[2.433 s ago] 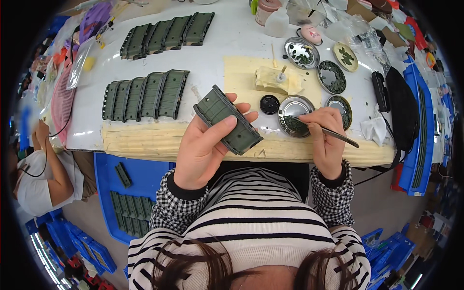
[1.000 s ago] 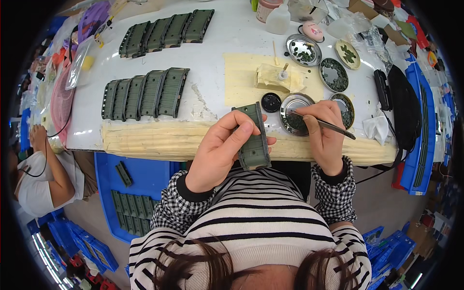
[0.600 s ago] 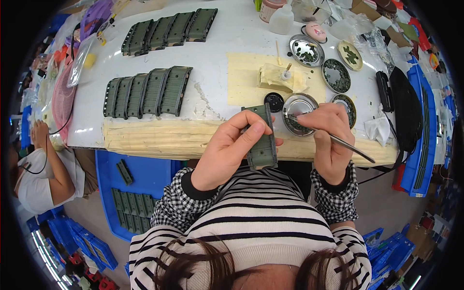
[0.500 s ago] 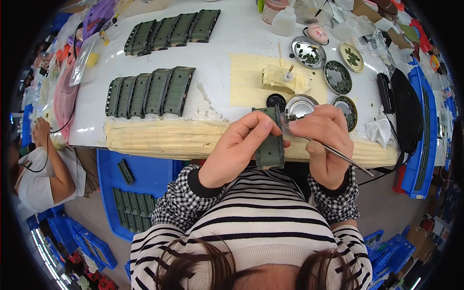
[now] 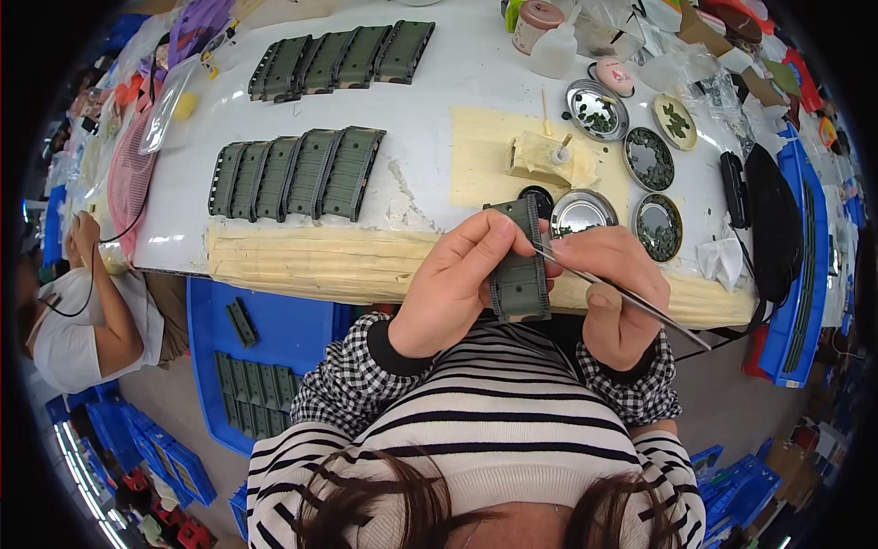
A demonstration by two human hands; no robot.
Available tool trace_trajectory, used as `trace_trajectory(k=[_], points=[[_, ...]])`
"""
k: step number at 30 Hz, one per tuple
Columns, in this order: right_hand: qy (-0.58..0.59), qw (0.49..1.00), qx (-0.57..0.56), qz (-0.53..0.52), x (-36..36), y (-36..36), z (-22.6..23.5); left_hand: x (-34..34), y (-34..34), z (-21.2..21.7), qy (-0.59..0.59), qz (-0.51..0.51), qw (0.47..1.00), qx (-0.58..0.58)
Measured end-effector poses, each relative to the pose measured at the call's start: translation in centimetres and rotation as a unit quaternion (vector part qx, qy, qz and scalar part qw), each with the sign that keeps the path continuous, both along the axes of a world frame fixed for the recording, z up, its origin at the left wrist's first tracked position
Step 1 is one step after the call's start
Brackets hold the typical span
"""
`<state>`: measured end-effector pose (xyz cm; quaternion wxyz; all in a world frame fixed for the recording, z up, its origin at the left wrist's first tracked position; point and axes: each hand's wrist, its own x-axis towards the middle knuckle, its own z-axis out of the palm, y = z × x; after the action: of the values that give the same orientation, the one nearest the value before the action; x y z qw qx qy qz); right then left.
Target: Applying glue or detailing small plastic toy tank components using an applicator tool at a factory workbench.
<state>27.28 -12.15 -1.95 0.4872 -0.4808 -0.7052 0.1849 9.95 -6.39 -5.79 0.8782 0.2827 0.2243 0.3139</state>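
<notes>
My left hand (image 5: 448, 284) holds a dark green ribbed plastic panel (image 5: 519, 291) upright above the table's near edge, thumb and forefinger closed on its left side near the top. My right hand (image 5: 617, 284) is closed round metal tweezers (image 5: 675, 328), which slant down to the right. Their tip meets the panel's upper part, beside my left fingertips; whether they pinch a small piece is too fine to tell. Just behind the panel are a black cap (image 5: 540, 194) and a round metal dish (image 5: 585, 210), partly hidden.
Green panels stand in two rows (image 5: 297, 174) (image 5: 343, 59) at left. Dishes of small green pieces (image 5: 657, 227) (image 5: 647, 157) (image 5: 675, 123) (image 5: 596, 110) lie at right, near a taped block (image 5: 535, 157). A blue bin (image 5: 206, 366) holds more panels. Another person (image 5: 101, 316) sits at far left.
The tweezers' tip has come down a little onto the panel, close to my left fingertips. The whole view has shifted slightly; both grips stay as they were.
</notes>
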Motion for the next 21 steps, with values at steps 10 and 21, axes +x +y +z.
trace_trajectory(k=[10, 21], points=[[0.025, 0.998, -0.05, -0.011, -0.97, 0.12, -0.44, -0.25, -0.09, -0.16, -0.006, 0.001, 1.0, -0.002], [0.019, 0.998, -0.05, -0.014, -1.0, -0.02, -0.45, -0.42, -0.07, -0.07, 0.005, -0.014, 1.0, 0.027]])
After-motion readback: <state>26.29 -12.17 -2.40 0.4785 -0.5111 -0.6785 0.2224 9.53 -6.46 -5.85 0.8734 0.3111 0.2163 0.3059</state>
